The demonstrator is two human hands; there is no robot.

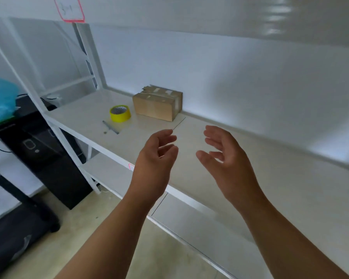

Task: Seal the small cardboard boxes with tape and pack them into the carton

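Grip released on both sides: the left hand (155,158) and right hand (228,158) hang in the air above the shelf (270,178), palms turned toward each other, fingers loosely curved and holding nothing. Nothing lies between them and the small cardboard box (155,109), which sits farther back on the shelf, against the wall (230,67). Its brown top carries strips of clear tape and a ragged, torn flap edge. Just beside the box, to its left, a roll of yellow tape (120,113) lies flat. Near the roll, toward the front edge, lies a thin grey pen-like tool (110,127).

The shelf is a smooth, pale board in a white metal frame, with a lower shelf (109,172) beneath. At the far left stand a glossy black cabinet (48,154) and a crinkled blue plastic bag (0,97). A red-edged paper label (70,9) hangs on the wall. The floor (89,218) is beige.
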